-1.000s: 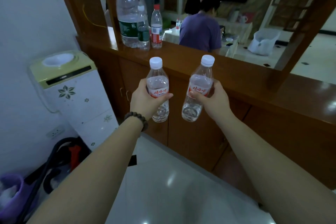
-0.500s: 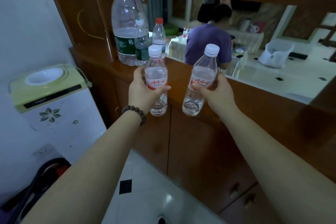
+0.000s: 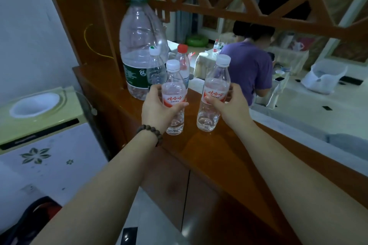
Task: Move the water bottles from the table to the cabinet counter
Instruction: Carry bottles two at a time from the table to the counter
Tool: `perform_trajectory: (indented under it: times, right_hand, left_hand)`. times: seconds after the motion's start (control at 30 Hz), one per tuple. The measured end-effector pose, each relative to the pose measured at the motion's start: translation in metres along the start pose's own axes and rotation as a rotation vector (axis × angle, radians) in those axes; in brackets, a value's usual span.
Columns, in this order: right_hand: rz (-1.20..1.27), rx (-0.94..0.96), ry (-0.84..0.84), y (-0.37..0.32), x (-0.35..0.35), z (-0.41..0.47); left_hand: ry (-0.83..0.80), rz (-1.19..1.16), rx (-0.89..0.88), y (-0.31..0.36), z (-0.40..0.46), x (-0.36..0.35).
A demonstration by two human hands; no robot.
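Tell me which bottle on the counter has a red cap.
The small red-capped bottle standing behind the bottle in the left hand. The big bottle and the other small ones have white caps.

A single head-worn wide-angle view looks forward and down along both forearms to the wooden cabinet surface [image 3: 209, 151] close in front; a water dispenser [image 3: 39, 117] sits low left, and the lattice screen [image 3: 239, 6] crosses the top
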State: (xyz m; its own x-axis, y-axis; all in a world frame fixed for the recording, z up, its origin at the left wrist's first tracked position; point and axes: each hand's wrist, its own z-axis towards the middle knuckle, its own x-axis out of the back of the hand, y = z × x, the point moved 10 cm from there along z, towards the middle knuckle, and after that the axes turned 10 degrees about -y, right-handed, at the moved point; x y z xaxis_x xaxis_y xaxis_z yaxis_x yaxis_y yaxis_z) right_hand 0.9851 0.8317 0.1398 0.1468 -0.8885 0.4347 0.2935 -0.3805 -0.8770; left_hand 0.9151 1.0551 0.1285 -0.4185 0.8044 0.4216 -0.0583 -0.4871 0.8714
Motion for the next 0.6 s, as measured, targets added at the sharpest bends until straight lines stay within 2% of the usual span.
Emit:
perform_trajectory:
  times: [0.33, 0.6]
  right_hand:
    - [0.046, 0.024, -0.144, 0.010, -0.039, 0.066]
    - [0.035, 0.063, -0.218, 0.014, -0.056, 0.091]
  left_hand:
    - [0.099, 0.080, 0.055, -0.013, 0.030, -0.010]
    - [0.110, 0.097, 0.058, -0.015, 0.042, -0.018]
